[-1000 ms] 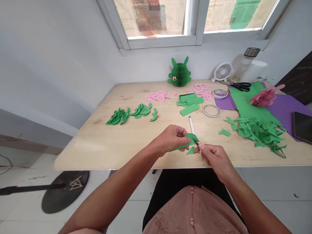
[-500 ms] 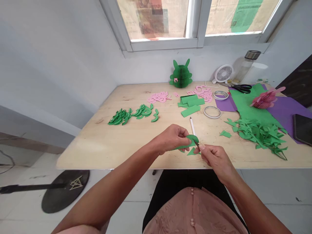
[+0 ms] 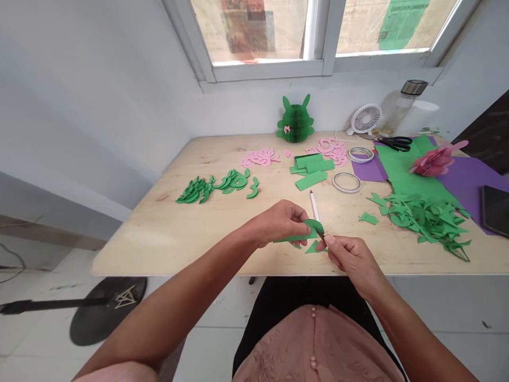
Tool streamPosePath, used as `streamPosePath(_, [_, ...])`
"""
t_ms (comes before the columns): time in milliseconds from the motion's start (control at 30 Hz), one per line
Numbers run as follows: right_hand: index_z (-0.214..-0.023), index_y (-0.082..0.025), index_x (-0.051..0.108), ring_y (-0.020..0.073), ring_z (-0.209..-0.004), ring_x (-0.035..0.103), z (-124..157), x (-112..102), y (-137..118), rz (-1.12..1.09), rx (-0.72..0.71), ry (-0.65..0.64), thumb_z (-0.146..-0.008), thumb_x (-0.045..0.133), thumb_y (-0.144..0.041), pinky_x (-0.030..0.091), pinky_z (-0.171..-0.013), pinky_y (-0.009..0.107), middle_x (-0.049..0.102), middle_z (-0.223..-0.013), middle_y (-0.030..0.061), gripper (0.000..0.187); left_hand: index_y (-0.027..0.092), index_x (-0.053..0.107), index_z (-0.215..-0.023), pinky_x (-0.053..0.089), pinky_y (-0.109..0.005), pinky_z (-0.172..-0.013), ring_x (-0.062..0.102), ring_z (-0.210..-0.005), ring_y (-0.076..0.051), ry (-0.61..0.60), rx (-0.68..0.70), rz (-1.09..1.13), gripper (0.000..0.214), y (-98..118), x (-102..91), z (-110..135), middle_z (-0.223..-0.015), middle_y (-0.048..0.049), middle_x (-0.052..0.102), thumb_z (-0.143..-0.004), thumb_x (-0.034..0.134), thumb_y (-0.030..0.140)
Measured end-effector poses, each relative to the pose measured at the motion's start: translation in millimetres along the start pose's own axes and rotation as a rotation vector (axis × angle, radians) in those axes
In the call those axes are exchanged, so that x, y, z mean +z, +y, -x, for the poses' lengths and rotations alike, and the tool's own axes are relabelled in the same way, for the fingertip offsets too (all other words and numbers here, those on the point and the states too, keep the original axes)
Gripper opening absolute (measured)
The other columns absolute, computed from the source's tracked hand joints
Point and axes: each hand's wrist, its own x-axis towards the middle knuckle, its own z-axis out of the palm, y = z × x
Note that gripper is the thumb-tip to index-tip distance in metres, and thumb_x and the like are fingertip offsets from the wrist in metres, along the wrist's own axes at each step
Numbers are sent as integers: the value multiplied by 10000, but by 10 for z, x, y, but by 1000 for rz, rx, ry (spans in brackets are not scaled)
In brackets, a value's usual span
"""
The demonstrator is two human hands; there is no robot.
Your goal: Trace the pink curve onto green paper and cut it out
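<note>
While the left hand (image 3: pixel 284 222) pinches green paper (image 3: pixel 316 225) and the right hand (image 3: pixel 350 254) a dark-bladed tool (image 3: pixel 320 234), window newsprint (image 3: pixel 362 24) looks illegible.

I am using one left grip (image 3: pixel 292 225) and one right grip (image 3: pixel 344 252) at one table (image 3: pixel 191 233). Two tape rolls (image 3: pixel 347 191), one white pen (image 3: pixel 314 206), one black-handled pair of scissors (image 3: pixel 398 143) and one black phone (image 3: pixel 495 209) are lying before me. One small fan (image 3: pixel 366 119), one bottle (image 3: pixel 402 109) and two honeycomb-paper figures (image 3: pixel 295 127) are sitting behind. Pink cutouts (image 3: pixel 260 157) and green curved cutouts (image 3: pixel 195 190) are each forming two piles plus one stray; green scraps (image 3: pixel 429 217) are making one heap plus strays; green strips (image 3: pixel 312 167) are overlapping, uncountable.
</note>
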Motion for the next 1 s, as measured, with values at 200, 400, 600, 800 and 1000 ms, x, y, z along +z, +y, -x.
streamPosePath(200, [-777, -128, 682, 85, -488, 184, -4, -15, 27, 5, -4, -1, -847, 508, -575, 115, -472, 266, 243, -519, -66, 485, 146, 578, -566, 476, -212, -557, 561, -509, -88, -10, -16, -1, 102, 9, -3, 5, -520, 15, 584, -660, 618, 147])
streamPosePath(400, [-765, -125, 689, 84, -485, 185, 1, -27, 29, 30, -8, 13, -834, 519, -582, 110, -474, 267, 223, -518, -65, 493, 151, 586, -579, 491, -225, -589, 581, -535, -99, -21, -28, -45, 94, 29, -14, 12, -529, 14, 591, -667, 619, 159])
streamPosePath(600, [-779, -118, 694, 89, -498, 183, 8, -41, -5, 74, -23, 2, -843, 503, -576, 118, -481, 269, 214, -526, -64, 500, 143, 587, -578, 494, -229, -590, 579, -536, -100, -46, -24, -63, 86, 55, -29, 6, -528, 18, 579, -659, 615, 135])
streamPosePath(800, [-812, -115, 701, 97, -507, 186, 8, -59, -29, 116, -21, -15, -848, 485, -581, 129, -486, 272, 218, -538, -60, 516, 145, 566, -562, 475, -210, -551, 608, -552, -115, -70, -46, -89, 110, 104, -45, -4, -522, 8, 595, -655, 623, 131])
streamPosePath(1000, [-798, -122, 718, 98, -507, 191, -7, -71, -30, 160, -61, -20, -852, 479, -571, 142, -478, 264, 232, -538, -53, 511, 153, 563, -544, 460, -198, -521, 611, -552, -117, -90, -73, -131, 114, 161, -55, -7, -525, 9, 606, -632, 630, 124])
